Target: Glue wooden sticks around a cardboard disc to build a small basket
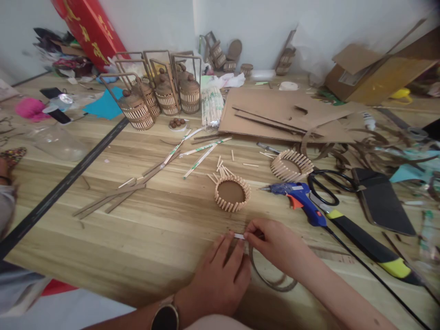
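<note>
My left hand (223, 270), with a watch on its wrist, lies flat on the table with its fingers stretched out. Its fingertips touch a short white strip (239, 236). At the other end of that strip, my right hand (270, 236) is closed in a pinch. A long brown strip (271, 285) curls in a loop from under my right hand; where exactly it joins the white piece is hidden. Just beyond my hands sits a round brown base ringed with short wooden sticks (232, 192). A second stick ring (291, 166) stands farther back to the right.
A blue glue gun (302, 195), black-handled scissors (332, 185), a yellow-black cutter (369, 243) and a phone (383, 201) lie to the right. Several small lidded baskets (137, 107) stand behind, beside cardboard (264, 105). Loose brown strips (117, 197) lie left. Another person's arm (7, 197) shows at the left edge.
</note>
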The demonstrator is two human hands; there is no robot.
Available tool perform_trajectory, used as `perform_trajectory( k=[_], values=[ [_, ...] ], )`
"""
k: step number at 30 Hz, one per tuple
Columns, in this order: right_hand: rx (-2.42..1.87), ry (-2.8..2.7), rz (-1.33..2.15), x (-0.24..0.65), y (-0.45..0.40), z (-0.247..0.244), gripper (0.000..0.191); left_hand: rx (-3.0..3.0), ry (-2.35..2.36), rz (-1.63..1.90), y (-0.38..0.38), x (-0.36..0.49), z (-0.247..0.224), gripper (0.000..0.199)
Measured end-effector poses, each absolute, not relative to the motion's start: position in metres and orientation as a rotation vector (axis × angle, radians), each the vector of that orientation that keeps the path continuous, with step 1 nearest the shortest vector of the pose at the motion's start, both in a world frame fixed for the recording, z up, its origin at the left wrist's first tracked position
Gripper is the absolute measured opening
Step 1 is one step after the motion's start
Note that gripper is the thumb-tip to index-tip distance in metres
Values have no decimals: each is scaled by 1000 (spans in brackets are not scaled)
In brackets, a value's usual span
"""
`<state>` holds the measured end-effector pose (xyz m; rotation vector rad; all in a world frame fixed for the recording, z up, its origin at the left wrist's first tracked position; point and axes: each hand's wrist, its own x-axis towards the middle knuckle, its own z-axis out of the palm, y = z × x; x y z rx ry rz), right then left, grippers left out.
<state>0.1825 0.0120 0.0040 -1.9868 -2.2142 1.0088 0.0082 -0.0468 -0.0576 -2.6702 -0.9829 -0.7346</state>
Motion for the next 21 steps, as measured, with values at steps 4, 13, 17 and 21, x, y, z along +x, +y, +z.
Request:
perform_trajectory(
  k=[4, 13, 17, 21],
  values=[
    [-1973, -2205, 1011, 184, 12, 3, 18, -2643, -1019, -785, -47, 10, -60, 18],
    [-1901, -2024, 1318, 203, 14, 6, 30, -2629, -1047, -664, -47, 10, -58, 22],
    [-1961, -1987, 1350, 218, 11, 1, 32, -2609, -1037, -657, -48, 12, -60, 22],
    [-2008, -1994, 1418, 234, 6, 1, 31, -2612, -1006, -629, -48, 12, -61, 22]
  ],
)
